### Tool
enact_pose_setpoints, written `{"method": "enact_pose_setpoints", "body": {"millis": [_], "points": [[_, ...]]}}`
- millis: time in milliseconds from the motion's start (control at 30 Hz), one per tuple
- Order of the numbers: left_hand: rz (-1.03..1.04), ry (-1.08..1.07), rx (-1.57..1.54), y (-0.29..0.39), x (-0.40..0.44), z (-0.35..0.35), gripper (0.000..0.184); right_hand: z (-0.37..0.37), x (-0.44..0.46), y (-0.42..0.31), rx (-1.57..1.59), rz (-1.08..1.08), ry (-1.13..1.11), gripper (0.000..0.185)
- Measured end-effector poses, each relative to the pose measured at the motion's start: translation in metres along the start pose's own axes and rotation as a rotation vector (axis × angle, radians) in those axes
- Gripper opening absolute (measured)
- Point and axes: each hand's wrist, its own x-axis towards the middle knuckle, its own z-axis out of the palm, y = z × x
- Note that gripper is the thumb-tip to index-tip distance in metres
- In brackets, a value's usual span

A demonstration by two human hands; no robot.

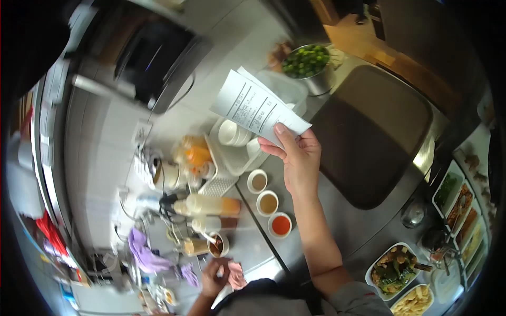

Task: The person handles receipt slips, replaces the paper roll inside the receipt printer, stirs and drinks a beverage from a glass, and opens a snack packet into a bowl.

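Observation:
In my right hand (295,155), closed between thumb and fingers, are printed paper order slips (253,107), held up above the counter. At least two sheets overlap. Below that wrist stand three small white cups of sauce: a brown one (258,181), a tan one (268,203) and an orange-red one (280,225). My left hand (215,276) is low near my body with its fingers curled; I see nothing in it. Close by it are a pink cloth (237,276) and a cup of dark sauce (217,245) with a spoon in it.
A dark brown tray (369,142) lies to the right. Beyond the slips is a metal pot of green vegetables (307,61). Squeeze bottles (211,204) and a white basket (232,152) stand left. Food dishes (394,269) sit at lower right.

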Motion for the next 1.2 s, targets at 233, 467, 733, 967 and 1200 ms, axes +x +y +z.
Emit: {"method": "enact_pose_setpoints", "body": {"millis": [233,467,733,967,1200], "points": [[0.294,0.364,-0.048,0.026,0.064,-0.069,0.031,0.069,-0.090,0.035,-0.078,0.104,-0.210,0.025],[0.148,0.565,-0.724,0.034,0.085,-0.114,0.065,0.106,-0.174,0.081,-0.240,0.102,-0.286,0.030],[0.220,0.881,-0.479,0.006,0.035,-0.121,0.068,0.107,-0.239,0.114,-0.397,0.041,-0.421,0.038],[0.170,0.860,-0.270,-0.007,-0.013,-0.115,0.062,0.122,-0.285,0.130,-0.299,0.267,-0.360,0.046],[0.272,0.838,-0.257,-0.027,-0.043,-0.107,0.051,0.098,-0.311,0.149,-0.528,0.175,-0.496,0.045]]}}
